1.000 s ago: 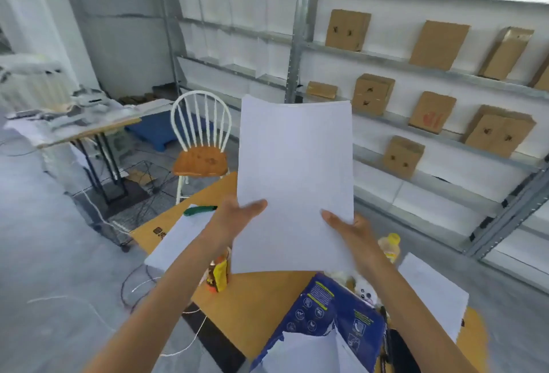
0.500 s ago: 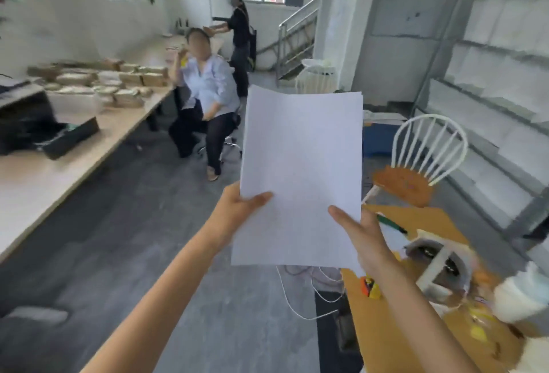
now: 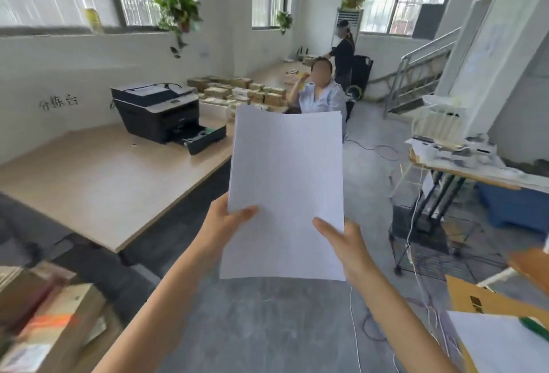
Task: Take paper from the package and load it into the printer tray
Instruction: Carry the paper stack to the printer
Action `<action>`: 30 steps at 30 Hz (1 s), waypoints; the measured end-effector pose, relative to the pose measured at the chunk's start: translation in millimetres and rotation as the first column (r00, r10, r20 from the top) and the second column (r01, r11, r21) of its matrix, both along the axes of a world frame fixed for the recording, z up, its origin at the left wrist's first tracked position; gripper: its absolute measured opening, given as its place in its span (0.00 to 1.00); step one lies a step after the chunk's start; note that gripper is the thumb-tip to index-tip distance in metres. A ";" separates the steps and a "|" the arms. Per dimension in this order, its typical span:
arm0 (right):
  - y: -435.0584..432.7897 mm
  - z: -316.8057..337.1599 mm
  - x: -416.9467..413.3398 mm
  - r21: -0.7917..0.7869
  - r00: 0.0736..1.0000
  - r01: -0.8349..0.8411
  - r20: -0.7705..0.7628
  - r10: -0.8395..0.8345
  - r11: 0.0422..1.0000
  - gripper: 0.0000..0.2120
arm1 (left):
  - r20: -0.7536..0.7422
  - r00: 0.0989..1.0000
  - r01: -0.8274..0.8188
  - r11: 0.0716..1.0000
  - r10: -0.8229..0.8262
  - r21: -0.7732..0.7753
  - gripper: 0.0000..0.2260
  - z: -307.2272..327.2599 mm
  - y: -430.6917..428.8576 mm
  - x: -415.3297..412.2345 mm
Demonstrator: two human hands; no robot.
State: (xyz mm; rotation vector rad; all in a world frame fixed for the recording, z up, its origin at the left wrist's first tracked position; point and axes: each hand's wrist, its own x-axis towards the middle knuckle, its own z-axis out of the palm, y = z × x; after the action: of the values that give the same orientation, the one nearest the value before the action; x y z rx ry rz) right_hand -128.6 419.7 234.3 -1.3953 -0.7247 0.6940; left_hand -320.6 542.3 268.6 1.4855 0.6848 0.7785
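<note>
Pale wood bench [image 3: 98, 182], black printer [image 3: 156, 111], white paper [image 3: 286, 191] on its way between them.

Filling the left of the frame: long bench along the wall, bare in front, likely leaving room to work at the machine. Upper left of centre: printer with its tray [image 3: 205, 138] pulled out toward the aisle, apparently ready for loading. Centre frame: thin stack of paper held upright and well apart from the tray, top edge bowed slightly back. Lower centre: left hand [image 3: 221, 224] and right hand [image 3: 346, 242] each pinching a lower side edge, thumbs across the front face, probably to keep the sheets squared and unbent. Package not in view. Loading not yet done.
</note>
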 end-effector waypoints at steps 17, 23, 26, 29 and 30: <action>233.5 5.6 -43.4 -0.059 0.908 -0.418 -0.040 0.417 0.906 0.12 | -0.022 0.910 -0.411 0.909 0.414 0.072 0.09 -18.1 172.8 -72.5; 318.5 -4.7 -5.5 -0.032 0.868 -0.492 -0.084 0.489 0.870 0.14 | 0.000 0.881 -0.474 0.881 0.474 0.003 0.11 -22.4 237.1 -37.9; 359.8 -6.1 15.8 -0.034 0.846 -0.530 -0.093 0.526 0.847 0.13 | 0.002 0.867 -0.498 0.867 0.498 0.009 0.09 -24.9 270.6 -18.9; 402.1 -7.7 34.4 -0.046 0.816 -0.575 -0.102 0.569 0.817 0.13 | -0.002 0.839 -0.544 0.839 0.544 -0.003 0.09 -27.3 302.5 -1.8; 416.2 -7.6 38.5 -0.052 0.807 -0.589 -0.100 0.582 0.807 0.13 | -0.004 0.826 -0.564 0.826 0.564 -0.009 0.09 -28.0 312.5 2.7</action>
State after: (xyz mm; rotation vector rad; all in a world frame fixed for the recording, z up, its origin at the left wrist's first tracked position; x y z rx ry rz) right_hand -90.1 835.9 226.7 -1.2009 -1.0929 1.2714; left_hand -317.9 854.8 240.6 1.2759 1.1561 1.2209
